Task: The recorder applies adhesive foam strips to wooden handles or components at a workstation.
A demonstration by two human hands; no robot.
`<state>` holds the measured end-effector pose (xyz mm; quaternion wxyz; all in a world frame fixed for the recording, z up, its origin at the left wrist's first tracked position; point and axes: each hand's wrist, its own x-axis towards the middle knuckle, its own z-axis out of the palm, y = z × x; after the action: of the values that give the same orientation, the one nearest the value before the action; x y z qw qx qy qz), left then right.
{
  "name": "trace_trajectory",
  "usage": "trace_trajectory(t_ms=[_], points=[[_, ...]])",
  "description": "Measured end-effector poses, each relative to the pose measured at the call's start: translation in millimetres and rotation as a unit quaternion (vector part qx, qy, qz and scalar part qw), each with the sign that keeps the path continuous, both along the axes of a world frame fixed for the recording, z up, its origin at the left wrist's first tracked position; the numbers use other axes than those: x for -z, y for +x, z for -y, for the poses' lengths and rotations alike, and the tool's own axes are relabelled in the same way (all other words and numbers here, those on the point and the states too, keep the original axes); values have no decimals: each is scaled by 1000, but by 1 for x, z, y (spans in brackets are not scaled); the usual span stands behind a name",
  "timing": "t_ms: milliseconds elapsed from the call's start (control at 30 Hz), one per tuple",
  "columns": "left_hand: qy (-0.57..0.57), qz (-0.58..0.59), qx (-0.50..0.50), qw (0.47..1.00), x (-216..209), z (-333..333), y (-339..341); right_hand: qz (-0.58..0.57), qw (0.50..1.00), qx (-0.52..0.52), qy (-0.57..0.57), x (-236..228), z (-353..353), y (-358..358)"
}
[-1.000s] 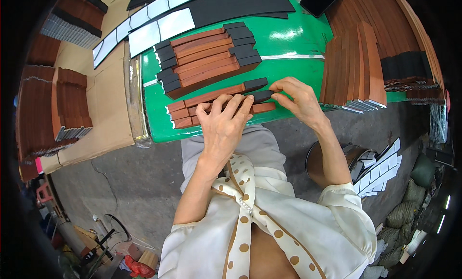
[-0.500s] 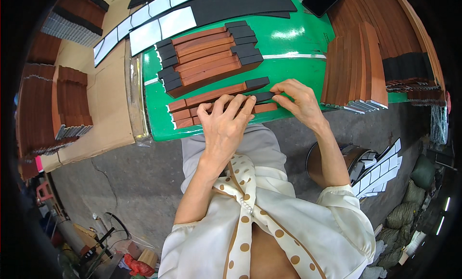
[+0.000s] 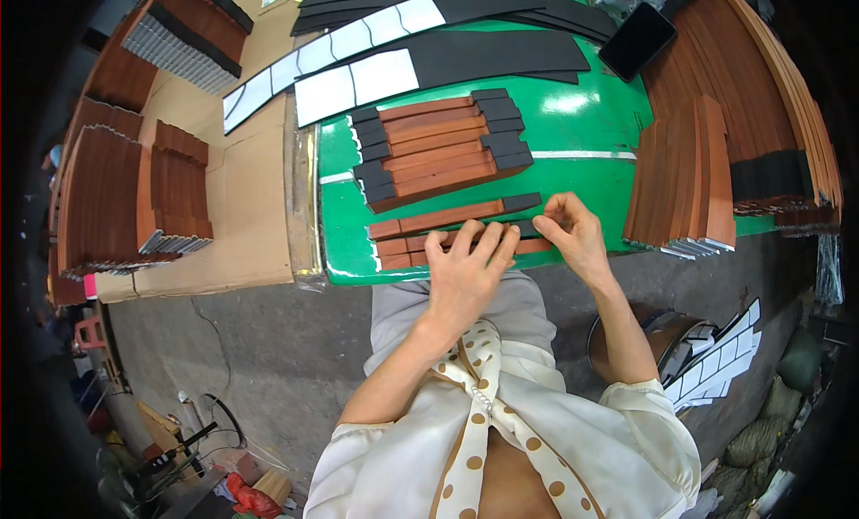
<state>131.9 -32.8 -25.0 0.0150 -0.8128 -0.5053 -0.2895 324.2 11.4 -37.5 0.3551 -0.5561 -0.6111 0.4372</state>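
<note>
Three reddish-brown strips lie side by side near the front edge of the green table. The far brown strip (image 3: 447, 216) has a black pad (image 3: 522, 201) on its right end. My left hand (image 3: 470, 273) rests over the two nearer strips, its bent fingers spread and their tips pressing down. The nearest brown strip (image 3: 404, 260) shows on both sides of that hand. My right hand (image 3: 575, 242) pinches the right end of a thin black strip (image 3: 526, 226) lying along the middle one. Fingers hide part of this black strip.
Behind the strips, a stack of brown pieces with black ends (image 3: 438, 148) sits on the green table (image 3: 582, 174). Beyond lie black sheets (image 3: 501, 58), white pad strips (image 3: 358, 79) and a phone (image 3: 637, 42). More brown strips (image 3: 680, 179) stand right; others (image 3: 179, 188) left on cardboard.
The whole view has shifted, so the table sits lower and further right. My right fingers still pinch the black strip's end, now lower against the middle brown strip. My left hand stays on the strips.
</note>
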Motion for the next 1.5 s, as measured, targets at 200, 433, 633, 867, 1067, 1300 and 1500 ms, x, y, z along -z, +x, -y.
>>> trace_trajectory(t_ms=[200,433,633,867,1067,1300,1500], points=[[1,14,10,1000,3,-3,-3,-167,981,87,-38,5,3,-13],[-26,46,91,994,-19,0,-27,-95,991,78,48,-24,-42,-5],[69,84,-23,994,-60,-39,-106,1,986,50,157,-67,-117,-49],[-68,99,-93,988,-17,-170,-185,255,925,-182,217,-45,-228,-108],[-130,-32,4,991,17,-211,-187,358,822,-387,215,-29,-265,-128],[-88,-48,-30,994,29,-212,-181,431,719,-484,251,-32,-278,-143],[-73,-50,-40,995,31,-211,-177,457,664,-537,249,-32,-287,-159]])
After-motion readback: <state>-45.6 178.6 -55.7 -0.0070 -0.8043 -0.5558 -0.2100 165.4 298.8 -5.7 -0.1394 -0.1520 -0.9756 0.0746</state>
